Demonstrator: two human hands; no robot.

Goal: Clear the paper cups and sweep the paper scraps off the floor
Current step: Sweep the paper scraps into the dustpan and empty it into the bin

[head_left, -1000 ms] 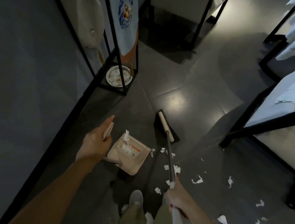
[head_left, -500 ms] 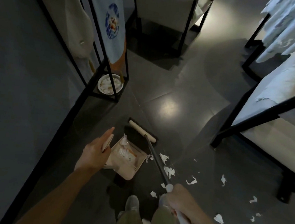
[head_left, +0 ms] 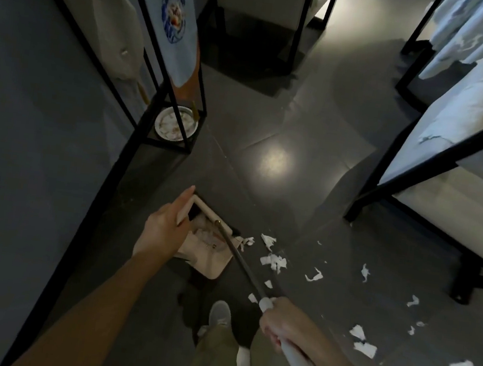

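A beige dustpan (head_left: pixel 211 254) lies on the dark floor with white scraps inside it. My left hand (head_left: pixel 163 228) grips its upright white handle. My right hand (head_left: pixel 281 323) holds the broom handle (head_left: pixel 243 264) near its white grip. The broom head (head_left: pixel 209 212) rests over the far end of the dustpan, partly behind my left hand. White paper scraps (head_left: pixel 273 260) are scattered on the floor to the right of the pan, more of them (head_left: pixel 363 344) lying further right. No paper cup is clearly visible.
A black metal frame (head_left: pixel 138 129) stands left, with a round bowl (head_left: pixel 176 123) of white bits at its base. Another black-framed stand with white fabric (head_left: pixel 438 139) is on the right. My shoe (head_left: pixel 219 314) sits just below the dustpan.
The broom head has swung left from the open floor onto the far end of the dustpan. My left hand kept its hold on the dustpan handle.
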